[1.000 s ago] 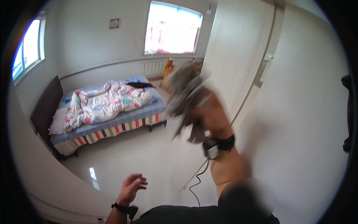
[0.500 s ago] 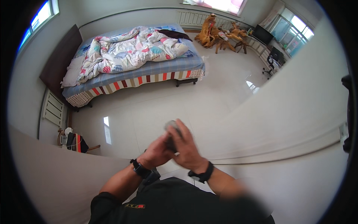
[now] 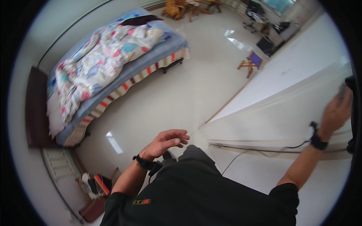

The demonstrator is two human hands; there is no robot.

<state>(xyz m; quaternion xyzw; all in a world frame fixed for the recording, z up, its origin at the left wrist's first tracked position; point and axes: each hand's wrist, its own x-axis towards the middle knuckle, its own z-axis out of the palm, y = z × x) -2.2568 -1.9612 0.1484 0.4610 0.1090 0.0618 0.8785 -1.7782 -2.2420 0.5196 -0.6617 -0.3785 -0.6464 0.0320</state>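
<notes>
left hand (image 3: 167, 141) is hanging loose and empty over the white floor (image 3: 181, 94). right hand (image 3: 336, 111) is reaching out to the far right edge (grip too blurred, cannot tell), near the white door (image 3: 279, 116).

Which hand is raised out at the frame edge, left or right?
The right hand, stretched far out to the right rim against something dark and blurred. The left hand hangs open and empty, close in front of the body.

The hands, clasped together before, have parted: left hand (image 3: 166, 142), right hand (image 3: 336, 111).
</notes>
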